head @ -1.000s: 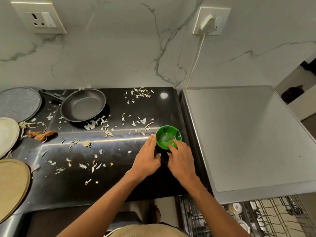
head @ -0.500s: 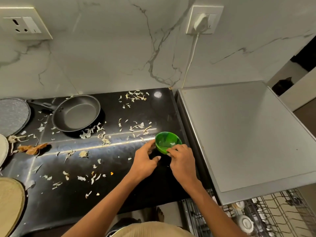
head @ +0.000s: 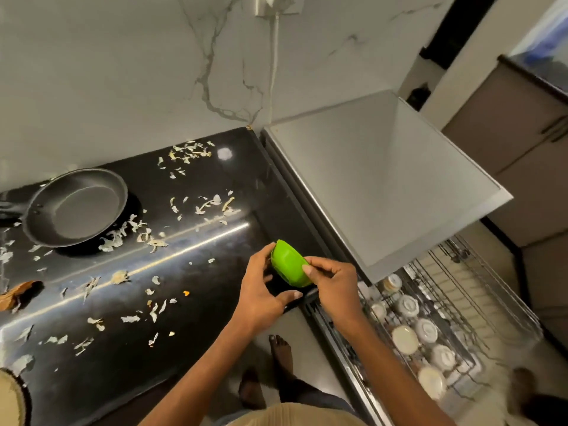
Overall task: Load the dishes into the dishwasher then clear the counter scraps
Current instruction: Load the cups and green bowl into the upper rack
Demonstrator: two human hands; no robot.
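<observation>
The small green bowl (head: 290, 263) is held between both hands, tipped on its side so that its underside faces the camera, above the near right corner of the black counter (head: 196, 272). The right hand (head: 333, 284) grips the bowl's right edge with thumb and fingers curled onto it. The left hand (head: 261, 290) cups the bowl from the left: its fingers are on the far left rim and its thumb reaches under toward the right hand, fingers bent round the bowl.

Just right of the right hand and lower lies the pulled-out dishwasher rack (head: 445, 327), a wire basket with several white cups or small bowls (head: 425, 330) standing upside down in it. Beyond the right hand is the grey flat top of the dishwasher (head: 384, 186).

Left of the left hand the counter is strewn with pale vegetable scraps (head: 147, 238), thin peelings scattered from near the hand out to the far left edge, with another patch (head: 187, 152) by the wall. Further left and beyond sits a dark frying pan (head: 76, 206), nothing in it, scraps touching its near rim. A brown peel (head: 15, 295) lies at the far left edge, and part of a tan round item (head: 10, 401) shows at the near left corner. Behind all of it rises a marble-veined wall (head: 123, 72) with a white cord (head: 273, 63) hanging down it.
</observation>
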